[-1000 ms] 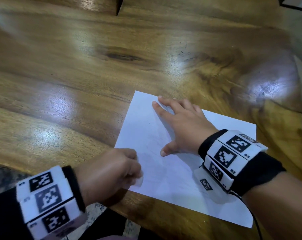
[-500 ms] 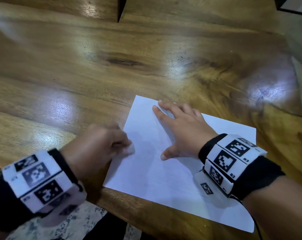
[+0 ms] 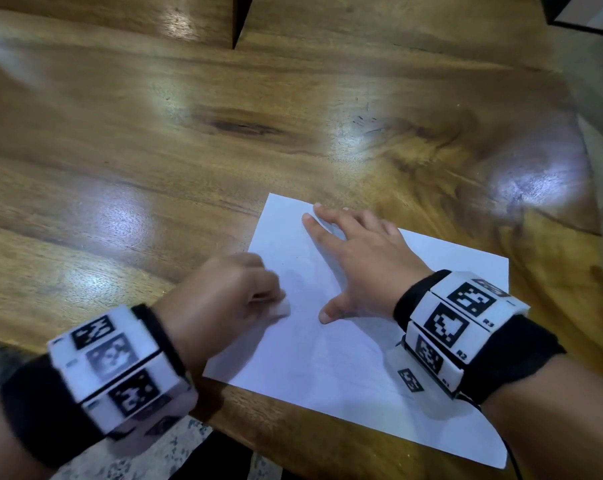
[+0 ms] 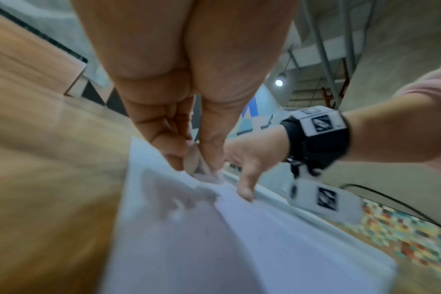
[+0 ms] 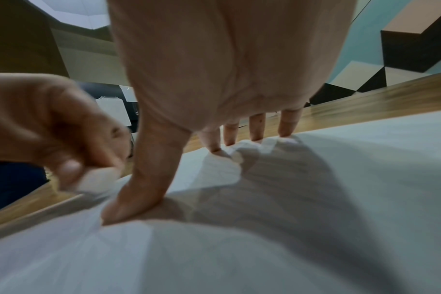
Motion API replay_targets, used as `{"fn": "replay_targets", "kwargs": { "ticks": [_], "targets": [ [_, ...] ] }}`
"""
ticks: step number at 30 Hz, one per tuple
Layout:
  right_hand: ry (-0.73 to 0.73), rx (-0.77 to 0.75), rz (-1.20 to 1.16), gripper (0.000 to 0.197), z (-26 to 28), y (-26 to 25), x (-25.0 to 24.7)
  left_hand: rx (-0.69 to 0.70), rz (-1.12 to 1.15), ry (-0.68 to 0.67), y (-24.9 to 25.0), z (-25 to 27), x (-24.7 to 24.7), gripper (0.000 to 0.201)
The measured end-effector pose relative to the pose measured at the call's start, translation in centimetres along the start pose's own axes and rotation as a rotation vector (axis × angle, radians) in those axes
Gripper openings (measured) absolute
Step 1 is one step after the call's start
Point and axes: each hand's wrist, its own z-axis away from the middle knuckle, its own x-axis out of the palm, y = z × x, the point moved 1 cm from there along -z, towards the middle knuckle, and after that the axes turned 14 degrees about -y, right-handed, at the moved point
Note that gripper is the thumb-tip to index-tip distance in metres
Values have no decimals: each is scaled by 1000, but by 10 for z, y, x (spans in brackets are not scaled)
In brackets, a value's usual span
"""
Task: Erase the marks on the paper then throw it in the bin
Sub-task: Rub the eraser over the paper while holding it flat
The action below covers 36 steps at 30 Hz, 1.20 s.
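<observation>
The left hand [image 3: 224, 299] pinches a small white eraser [image 3: 282, 309] between the thumb and the curled fingers, and the tip of the eraser touches the paper [image 3: 327, 358] near its left edge. The right hand [image 3: 359, 261] lies flat on the sheet with straight, spread fingers; it grasps nothing and only presses the paper down. In the right wrist view the thumb and the fingertips [image 5: 256, 137] all touch the sheet.

The paper lies on the wooden table [image 3: 154, 150], close to the near edge. Any marks left on it are too faint to see clearly, only a thin grey trace near the middle.

To do this step well, I think the rubbing should be short and go away from the pressing hand, not toward it, so that the sheet does not fold up. In the left wrist view the paper already rises in a small ridge between the two hands, so the right hand should hold closer to the rubbed place. The pressure should be light, because thin paper tears easily.

The bin is not visible in any view.
</observation>
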Motion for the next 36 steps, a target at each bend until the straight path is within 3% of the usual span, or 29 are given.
{"fn": "replay_targets", "kwargs": {
  "ticks": [2, 7, 11, 17, 19, 22, 24, 28, 32, 36],
  "targets": [
    [4, 1, -3, 122, 0, 0, 0, -3, -30, 6, 6, -9, 2, 9],
    [6, -13, -20, 121, 1, -1, -1, -29, -39, -288, 13, 21, 30, 9],
    [9, -28, -154, 120, 3, 7, -1, -67, -66, -308, 16, 30, 29, 24],
    [18, -57, -280, 110, 11, 32, 3, -145, 52, -372, 19, 18, 18, 11],
    [19, -74, -266, 110, 10, 31, 5, -178, 89, -285, 17, -2, -1, 22],
    [20, -75, -229, 111, 8, 28, 7, -243, 68, -11, 13, -40, -35, 12],
    [26, -67, -230, 112, 8, 26, 7, -299, 89, 93, 12, -66, -50, 15],
    [38, -69, -251, 112, 10, 22, 7, -354, 133, 134, 13, -89, -51, 15],
    [35, -59, -252, 112, 10, 21, 8, -312, 87, -2, 16, -84, -42, 11],
    [32, -57, -251, 112, 9, 22, 9, -319, 73, 129, 13, -86, -45, 10]
  ]
}}
